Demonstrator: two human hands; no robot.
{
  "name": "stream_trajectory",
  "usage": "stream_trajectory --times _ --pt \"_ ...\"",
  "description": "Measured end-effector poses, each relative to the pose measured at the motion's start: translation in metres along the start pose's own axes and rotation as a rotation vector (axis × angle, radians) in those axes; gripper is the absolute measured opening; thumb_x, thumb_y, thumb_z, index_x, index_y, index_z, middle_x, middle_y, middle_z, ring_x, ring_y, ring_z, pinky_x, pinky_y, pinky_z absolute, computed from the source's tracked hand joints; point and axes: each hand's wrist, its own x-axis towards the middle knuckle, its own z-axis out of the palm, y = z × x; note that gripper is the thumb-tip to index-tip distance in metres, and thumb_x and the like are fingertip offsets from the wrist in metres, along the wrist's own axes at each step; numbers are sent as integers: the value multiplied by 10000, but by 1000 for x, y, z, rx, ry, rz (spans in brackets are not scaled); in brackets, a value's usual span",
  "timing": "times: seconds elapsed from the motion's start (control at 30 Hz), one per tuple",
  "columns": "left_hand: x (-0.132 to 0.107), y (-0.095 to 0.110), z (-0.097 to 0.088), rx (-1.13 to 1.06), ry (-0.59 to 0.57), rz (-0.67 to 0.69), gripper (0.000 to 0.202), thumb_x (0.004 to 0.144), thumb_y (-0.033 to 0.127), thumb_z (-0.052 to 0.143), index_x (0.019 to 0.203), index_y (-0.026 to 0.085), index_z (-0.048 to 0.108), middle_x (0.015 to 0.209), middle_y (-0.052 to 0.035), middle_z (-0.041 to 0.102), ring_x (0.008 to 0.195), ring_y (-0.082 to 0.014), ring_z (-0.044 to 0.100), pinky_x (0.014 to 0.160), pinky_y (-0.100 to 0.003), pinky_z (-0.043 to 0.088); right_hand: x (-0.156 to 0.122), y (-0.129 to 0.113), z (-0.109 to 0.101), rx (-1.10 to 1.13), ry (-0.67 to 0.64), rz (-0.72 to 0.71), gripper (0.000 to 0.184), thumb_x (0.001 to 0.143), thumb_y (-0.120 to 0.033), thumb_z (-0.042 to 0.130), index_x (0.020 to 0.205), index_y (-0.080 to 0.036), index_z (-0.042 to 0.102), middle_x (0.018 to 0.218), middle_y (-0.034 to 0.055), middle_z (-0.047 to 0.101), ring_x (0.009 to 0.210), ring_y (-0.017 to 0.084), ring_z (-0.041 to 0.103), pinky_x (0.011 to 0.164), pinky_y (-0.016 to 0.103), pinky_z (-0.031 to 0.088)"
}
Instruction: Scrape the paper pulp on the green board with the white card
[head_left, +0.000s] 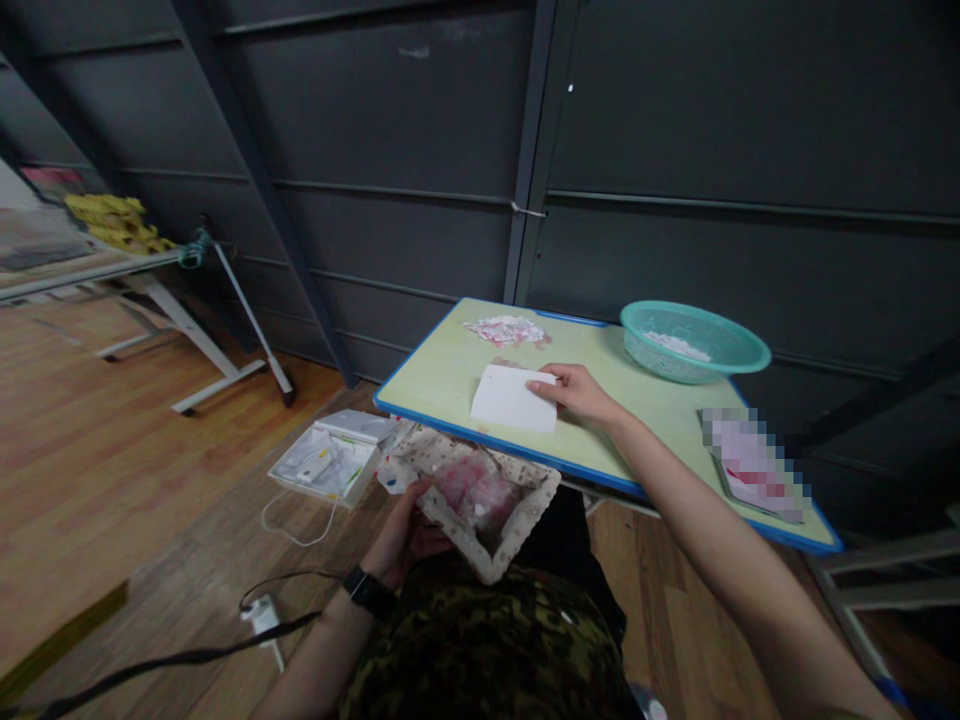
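Observation:
My right hand (574, 393) pinches the right edge of a flat white card (510, 400) with a small dark spot in one corner. The card lies at or just over the pale yellow tabletop (442, 375), near its front edge; I cannot tell if they touch. Below that edge, at my lap, my left hand (416, 525) grips a stained, off-white open box (517, 530) by its left side. Pink and white residue (476, 490) covers the inside of the box. Farther back on the table lies a patch of white and pink scraps (506, 330).
A green plastic basket (694, 375) with white bits stands at the table's back right. A blurred-out flat item (754, 465) lies at the right end. On the floor to the left are an open white box (326, 465) and a power strip (262, 618) with cables.

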Motion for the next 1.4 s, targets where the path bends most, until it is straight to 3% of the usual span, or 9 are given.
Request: stream_trajectory --times 0.1,0.2,0.4,0.5,0.6,0.9,1.0,1.3,1.4 --pt "0 0 -1 -6 -6 -4 267 833 436 564 803 181 635 666 -50 714 610 -215 695 636 -341 582 -3 -3 0 40 -111 48 442 638 -553 750 754 -146 625 597 -16 554 498 84 430 449 224 277" --pt "2 -2 -2 -7 -15 -11 290 833 449 563 775 175 636 674 -66 716 619 -219 698 644 -341 582 -4 -6 -1 111 -80 69 440 612 -533 774 750 -143 625 606 -10 561 510 88 446 457 224 283" --pt "5 -4 -4 -20 -14 -3 310 817 475 585 777 174 648 674 -68 719 605 -221 698 635 -353 592 9 2 -21 154 411 25 503 594 -619 719 802 -184 578 677 23 595 593 157 517 501 268 379" --pt "4 -4 -3 -28 -19 -12 317 824 472 577 755 172 654 652 -66 713 592 -220 691 627 -353 594 14 12 -38 -82 643 -38 468 671 -648 620 768 -197 544 649 22 554 599 163 482 525 284 364" --pt "3 -3 -1 -20 -13 -13 330 832 467 564 725 167 648 627 -66 702 581 -217 684 625 -355 587 14 18 -50 -377 726 -104 428 734 -620 557 746 -192 550 635 31 546 617 165 447 561 294 334" --pt "3 -3 -1 -10 -20 -7 336 832 475 552 783 158 653 684 -71 725 630 -230 701 650 -360 576 15 22 -48 -598 724 -104 431 785 -560 462 818 -157 610 663 52 585 610 187 481 592 309 338" --pt "3 -3 -2 -10 -21 -8 342 824 481 565 766 156 652 681 -80 725 637 -236 705 649 -356 580 16 23 -48 -570 700 -106 428 770 -566 478 797 -159 608 638 44 578 594 179 471 576 302 335" --pt "1 -2 1 -26 2 -10 318 830 453 569 758 158 666 656 -64 724 590 -221 697 613 -357 596 12 15 -39 -301 429 -117 405 705 -572 591 729 -168 587 608 3 528 568 141 437 524 268 309" --pt "1 -2 0 -24 3 -10 316 817 458 585 760 158 667 657 -65 725 581 -220 697 598 -355 597 11 12 -39 -232 430 -106 419 684 -582 618 727 -166 592 603 -4 517 551 128 416 514 264 302"
